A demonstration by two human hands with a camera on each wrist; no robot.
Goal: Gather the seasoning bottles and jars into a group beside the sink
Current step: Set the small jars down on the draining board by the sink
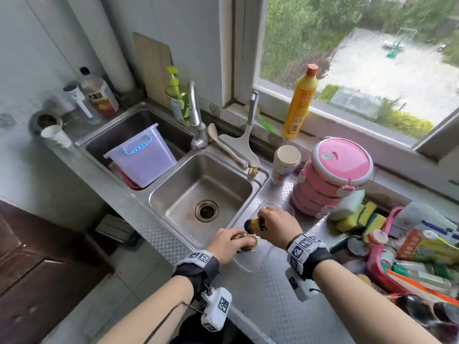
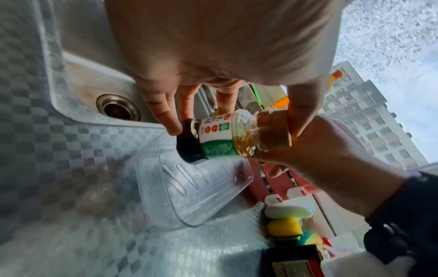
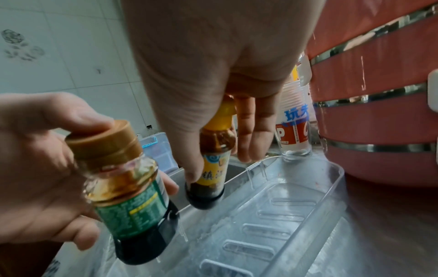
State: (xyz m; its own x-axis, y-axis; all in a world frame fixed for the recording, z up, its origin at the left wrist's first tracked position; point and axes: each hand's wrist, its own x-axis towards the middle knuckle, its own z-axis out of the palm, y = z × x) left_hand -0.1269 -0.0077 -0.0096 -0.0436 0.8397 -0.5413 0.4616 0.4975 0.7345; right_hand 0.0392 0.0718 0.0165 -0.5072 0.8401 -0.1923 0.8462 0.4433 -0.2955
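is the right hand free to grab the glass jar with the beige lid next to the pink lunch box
Probably not yet. The right hand already grips a yellow-labelled dark sauce bottle over the clear plastic tray. The beige-lidded glass jar stands unobstructed beyond it.

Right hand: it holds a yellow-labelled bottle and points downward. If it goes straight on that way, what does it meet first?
Most likely the clear plastic tray: the yellow-labelled bottle in the right hand hangs just over the tray's near rim, so the bottle's base would probably touch that first. Depth is unclear.

Head looks down; wrist views, close, share the clear tray (image 3: 272,215)
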